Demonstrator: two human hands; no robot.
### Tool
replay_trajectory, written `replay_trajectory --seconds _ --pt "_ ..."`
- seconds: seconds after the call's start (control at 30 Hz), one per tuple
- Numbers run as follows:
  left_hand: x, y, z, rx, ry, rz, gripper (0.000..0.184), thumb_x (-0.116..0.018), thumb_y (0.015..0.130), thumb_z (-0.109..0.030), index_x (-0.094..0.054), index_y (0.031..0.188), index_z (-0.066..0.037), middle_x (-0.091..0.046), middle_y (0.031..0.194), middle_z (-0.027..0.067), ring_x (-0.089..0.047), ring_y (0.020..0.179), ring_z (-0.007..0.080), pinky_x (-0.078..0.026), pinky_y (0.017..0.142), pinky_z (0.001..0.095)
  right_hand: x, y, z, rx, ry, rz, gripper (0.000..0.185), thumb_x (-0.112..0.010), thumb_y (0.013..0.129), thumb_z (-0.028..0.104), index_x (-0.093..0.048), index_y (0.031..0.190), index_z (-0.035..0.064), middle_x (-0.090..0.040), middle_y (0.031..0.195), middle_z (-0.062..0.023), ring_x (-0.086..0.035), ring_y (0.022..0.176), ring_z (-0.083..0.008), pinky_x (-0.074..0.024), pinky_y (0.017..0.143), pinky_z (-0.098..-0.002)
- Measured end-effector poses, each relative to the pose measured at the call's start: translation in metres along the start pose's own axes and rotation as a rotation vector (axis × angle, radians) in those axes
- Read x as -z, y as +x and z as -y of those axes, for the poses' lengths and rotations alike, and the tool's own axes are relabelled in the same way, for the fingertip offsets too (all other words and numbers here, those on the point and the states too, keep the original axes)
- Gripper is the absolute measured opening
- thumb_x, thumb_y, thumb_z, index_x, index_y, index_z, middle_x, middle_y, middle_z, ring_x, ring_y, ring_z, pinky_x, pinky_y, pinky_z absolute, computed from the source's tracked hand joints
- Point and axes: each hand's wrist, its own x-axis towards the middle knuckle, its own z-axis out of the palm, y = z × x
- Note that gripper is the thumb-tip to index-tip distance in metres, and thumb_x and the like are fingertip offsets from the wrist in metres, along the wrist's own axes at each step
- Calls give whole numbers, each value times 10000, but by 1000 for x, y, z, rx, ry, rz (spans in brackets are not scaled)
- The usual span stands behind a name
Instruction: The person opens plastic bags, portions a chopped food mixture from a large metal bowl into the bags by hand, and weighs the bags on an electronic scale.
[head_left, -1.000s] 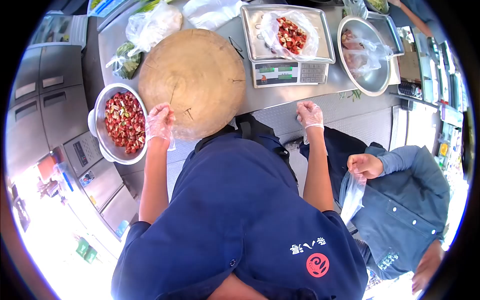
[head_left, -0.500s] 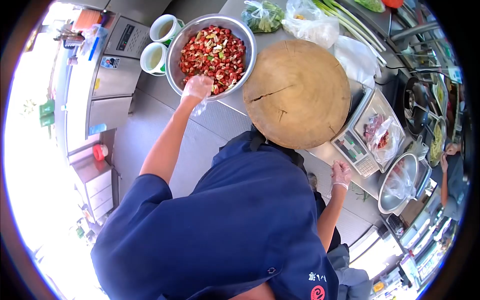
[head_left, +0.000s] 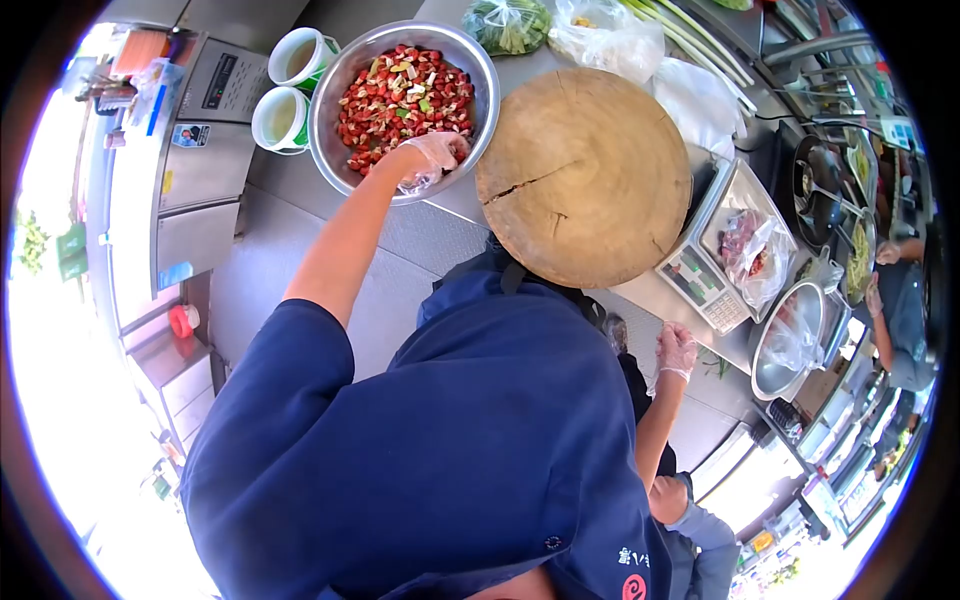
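My left hand [head_left: 436, 160], in a clear plastic glove, reaches over the near right rim of a large metal bowl [head_left: 487, 75]. Its fingers curl at the chopped red pieces [head_left: 405, 95], which are mixed with some pale and green bits; whatever they grip is hidden. Also gloved, my right hand [head_left: 676, 350] hangs near the counter edge below the scale, fingers curled together, and what they hold, if anything, cannot be made out. Between the hands lies a round wooden chopping block [head_left: 590, 180] with cracks in its top.
Right of the block stand a scale [head_left: 700, 285] with a bagged tray and a metal bowl [head_left: 760, 372]. Two white tubs [head_left: 279, 118] are at the left. Bagged greens [head_left: 508, 25] and long green stalks [head_left: 690, 40] lie behind. Other people are at the right edge and lower right.
The view has turned toward the metal bowl. My left hand has moved from beside the block to the bowl, then rightward within it, its fingers now at the red pieces. My right hand stays curled.
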Motion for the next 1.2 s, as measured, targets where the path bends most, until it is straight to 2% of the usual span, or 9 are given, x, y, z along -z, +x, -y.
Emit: replay_trajectory --seconds 0.17,0.3,0.37,0.47,0.57,0.7,0.9,1.1,1.2 --pt "8 -40 -36 161 -453 -120 344 -640 838 -78 -641 1177 -19 -670 959 50 -631 877 134 -515 760 307 -2 -11 5 -10 100 21 181 -667 928 215 -674 987 44 -605 713 -5 -505 559 -70 -398 506 -230" --pt "11 -18 18 60 -779 -279 326 -610 896 -64 -595 1217 -8 -617 940 47 -596 799 134 -501 663 289 4 -23 22 49 27 -1 198 -666 922 238 -680 954 42 -600 689 -7 -518 555 -80 -410 501 -243" --pt "20 -5 48 -52 -1121 -166 351 -603 926 -30 -540 1271 -13 -583 925 42 -557 800 125 -418 570 207 9 -39 37 83 -24 -63 220 -665 918 254 -684 957 38 -632 700 -19 -545 570 -88 -442 523 -260" --pt "37 -24 31 -112 -1168 -336 250 -654 912 -10 -606 1153 -54 -626 954 70 -598 782 160 -427 561 220 14 -36 31 85 68 -50 238 -687 913 246 -684 969 15 -624 707 -15 -526 562 -74 -422 508 -237" --pt "53 -42 -15 -324 -1199 -242 217 -703 887 -27 -631 1082 -92 -635 1006 71 -588 815 160 -424 571 189 16 -22 13 94 199 10 199 -657 923 227 -679 934 29 -623 687 -3 -521 546 -70 -423 511 -250" --pt "26 -68 -166 -628 -1072 49 164 -713 871 -75 -595 985 -84 -600 978 85 -543 812 142 -405 557 180 27 1 5 76 221 2 190 -651 928 214 -676 930 25 -613 679 4 -512 547 -64 -416 511 -246" --pt "-91 -35 -381 -677 -802 511 150 -718 875 -96 -588 948 -76 -593 898 51 -530 691 98 -410 537 186 60 19 -5 94 352 59 177 -646 930 192 -660 938 16 -599 692 15 -500 553 -59 -409 510 -244" --pt "-241 52 -503 -561 -388 476 194 -673 925 -78 -638 1108 -26 -629 931 71 -596 784 115 -502 637 234 91 20 -16 119 404 41 160 -642 945 179 -651 950 19 -591 702 21 -485 558 -52 -396 506 -233" --pt "-279 98 -516 -543 52 356 338 -625 877 -8 -644 1213 -29 -677 1079 69 -634 960 168 -526 843 291 101 21 -31 138 464 10 159 -645 953 177 -651 964 19 -592 711 25 -488 569 -46 -388 509 -224"
